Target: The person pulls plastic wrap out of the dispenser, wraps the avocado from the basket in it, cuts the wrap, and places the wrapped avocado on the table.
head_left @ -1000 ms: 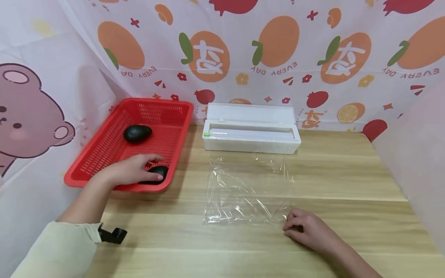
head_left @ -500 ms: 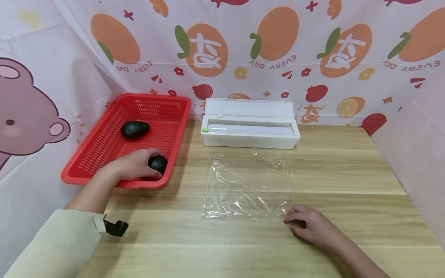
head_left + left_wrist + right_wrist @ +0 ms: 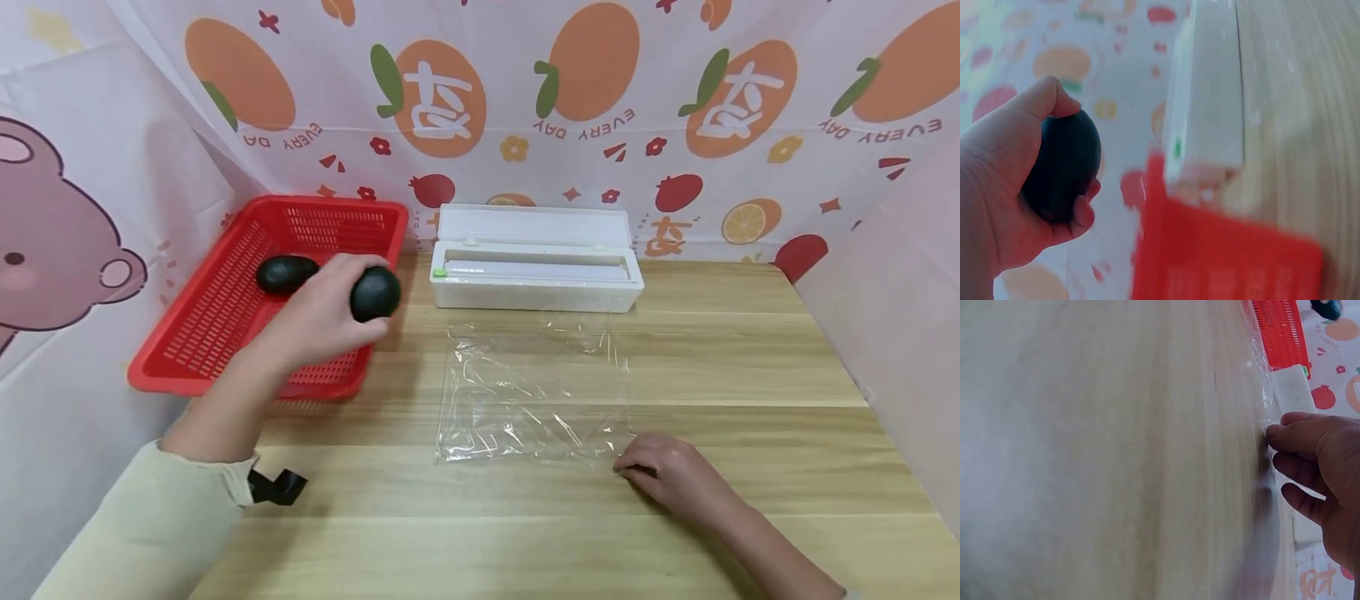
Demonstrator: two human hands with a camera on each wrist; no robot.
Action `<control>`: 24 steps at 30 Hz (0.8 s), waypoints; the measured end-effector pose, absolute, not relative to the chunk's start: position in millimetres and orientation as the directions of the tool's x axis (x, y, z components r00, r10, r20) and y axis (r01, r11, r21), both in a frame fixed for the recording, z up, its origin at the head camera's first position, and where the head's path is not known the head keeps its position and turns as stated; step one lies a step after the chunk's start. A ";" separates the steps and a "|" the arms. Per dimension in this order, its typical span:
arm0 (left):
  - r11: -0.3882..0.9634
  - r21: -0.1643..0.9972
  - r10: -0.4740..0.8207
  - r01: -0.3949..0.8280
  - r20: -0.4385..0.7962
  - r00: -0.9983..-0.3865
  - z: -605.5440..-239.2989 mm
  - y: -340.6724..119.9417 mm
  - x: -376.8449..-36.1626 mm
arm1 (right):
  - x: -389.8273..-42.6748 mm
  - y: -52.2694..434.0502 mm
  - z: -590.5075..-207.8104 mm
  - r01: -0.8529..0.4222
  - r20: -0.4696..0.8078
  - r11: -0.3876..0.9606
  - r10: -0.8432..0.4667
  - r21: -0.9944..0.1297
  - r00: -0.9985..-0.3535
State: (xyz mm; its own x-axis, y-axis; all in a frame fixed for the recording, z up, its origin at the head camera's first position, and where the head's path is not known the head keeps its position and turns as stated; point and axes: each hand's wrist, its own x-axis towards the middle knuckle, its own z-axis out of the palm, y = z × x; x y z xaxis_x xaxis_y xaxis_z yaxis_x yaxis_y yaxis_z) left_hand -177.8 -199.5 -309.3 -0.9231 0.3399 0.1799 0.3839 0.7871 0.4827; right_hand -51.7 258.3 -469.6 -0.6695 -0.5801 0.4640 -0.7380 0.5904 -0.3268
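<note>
Avocado [image 3: 376, 294]: lifted clear of the basket floor and seen against the basket's right rim; half a second ago it lay in the near right corner.
Left hand [image 3: 330, 312]: fingers and thumb wrap the avocado; a second ago they were only reaching round it. The pick-up looks done, with the fruit's placing not yet made.
Basket [image 3: 168, 384]: now bears just the second avocado [image 3: 285, 275], which stays where it was.
Film [image 3: 525, 392]: spread on the table [image 3: 465, 533] in front of the white box [image 3: 536, 296], unmoved.
Right hand [image 3: 667, 471]: stays at the film's near right corner; thumb and forefinger seem to pinch it, though clear film hardly shows there.
</note>
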 end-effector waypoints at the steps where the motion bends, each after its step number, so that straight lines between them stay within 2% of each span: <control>1: 0.768 0.495 0.363 0.405 0.184 -0.913 -308.8 -188.5 -176.4 | -51.6 258.5 -469.4 -0.736 0.460 0.590 -0.581 -0.332 -0.672; 5: 0.697 0.528 0.472 0.485 0.171 -0.865 -314.9 -143.8 -169.9 | -51.3 258.8 -469.7 -0.733 0.447 0.588 -0.584 -0.342 -0.678; 10: 0.662 0.475 0.607 0.580 0.114 -0.786 -339.5 -89.7 -162.3 | -51.8 259.2 -471.2 -0.745 0.464 0.577 -0.588 -0.334 -0.663; 14: 0.656 0.452 0.664 0.604 0.035 -0.747 -369.7 -56.1 -159.3 | -52.1 259.6 -472.4 -0.763 0.483 0.554 -0.595 -0.333 -0.643; 19: 0.661 0.394 0.705 0.638 -0.037 -0.708 -406.2 -33.7 -152.2 | -52.2 259.6 -473.6 -0.773 0.484 0.542 -0.606 -0.328 -0.631; 24: 0.645 0.289 0.734 0.707 0.024 -0.679 -426.0 -24.1 -142.7 | -51.0 260.2 -473.4 -0.765 0.478 0.559 -0.602 -0.321 -0.640</control>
